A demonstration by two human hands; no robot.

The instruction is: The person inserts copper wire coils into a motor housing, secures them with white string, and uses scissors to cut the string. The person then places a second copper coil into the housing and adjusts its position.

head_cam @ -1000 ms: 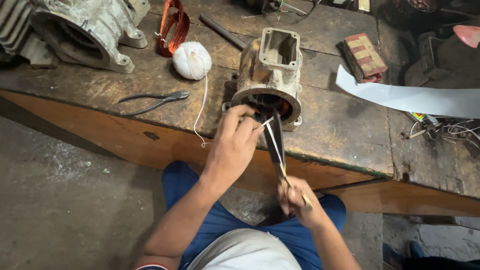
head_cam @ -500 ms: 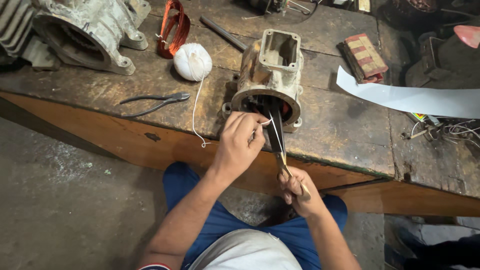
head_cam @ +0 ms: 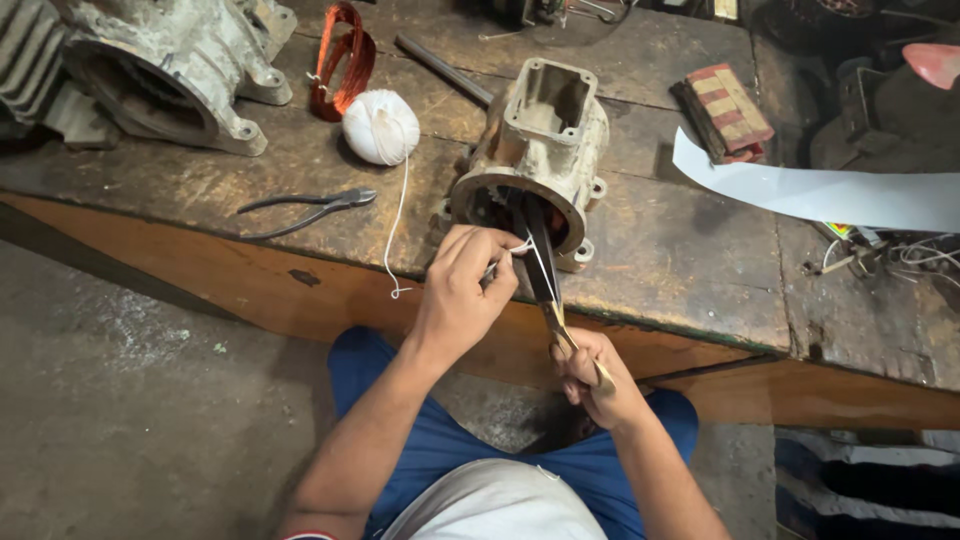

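A grey metal motor housing (head_cam: 545, 140) lies on the wooden workbench (head_cam: 680, 250), its round open end facing me. Dark leads (head_cam: 535, 250) hang out of that opening. My left hand (head_cam: 465, 290) is just below the opening, pinching a thin white thread (head_cam: 522, 246) with closed fingers. My right hand (head_cam: 592, 378) is lower, in front of the bench edge, closed on the ends of the dark leads and a yellowish tool handle (head_cam: 600, 375).
A ball of white string (head_cam: 381, 126) with a loose strand, pliers (head_cam: 305, 208), a copper wire coil (head_cam: 342, 55), a larger motor casing (head_cam: 165, 65), a metal rod (head_cam: 445, 68), a striped block (head_cam: 728, 110) and a white paper sheet (head_cam: 820, 192) lie on the bench.
My left hand has drawn back from the motor opening toward me, pulling the white thread. My right hand stays on the leads, shifted slightly lower.
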